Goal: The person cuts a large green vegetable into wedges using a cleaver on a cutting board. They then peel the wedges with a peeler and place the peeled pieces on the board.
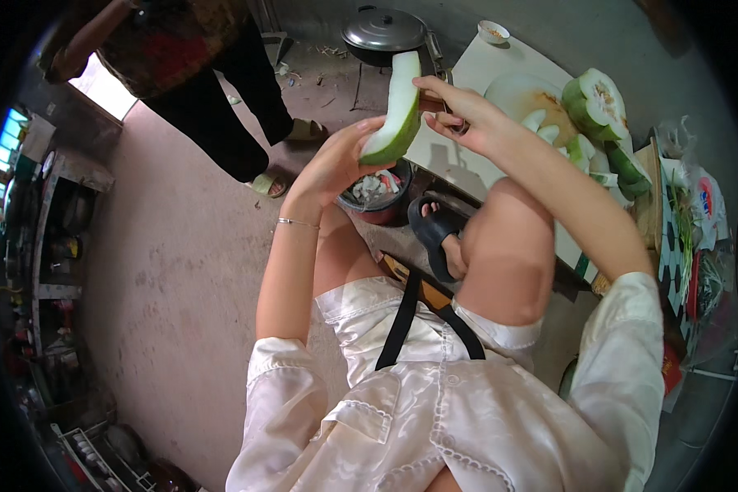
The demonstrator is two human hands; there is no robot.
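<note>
A long curved wedge of winter melon (398, 111), white flesh and green rind, is raised over the floor beside a low table (467, 147). My left hand (350, 150) grips its lower end. Around its upper right edge are the fingers of my right hand (461, 111); a ring shows on one, and whether they hold a tool is not clear. On the table, to the right, lie a cut melon half (595, 104), cut melon pieces (581, 150) and a larger pale round thing (523, 92). Below the wedge stands a bucket of scraps (375, 190).
A lidded metal wok (386, 34) stands beyond the table, and a small white bowl (493, 32) sits at its far corner. Another person (221, 92) stands at the upper left. Cluttered shelves (58, 234) line the left side; plastic bags (707, 203) are at the right.
</note>
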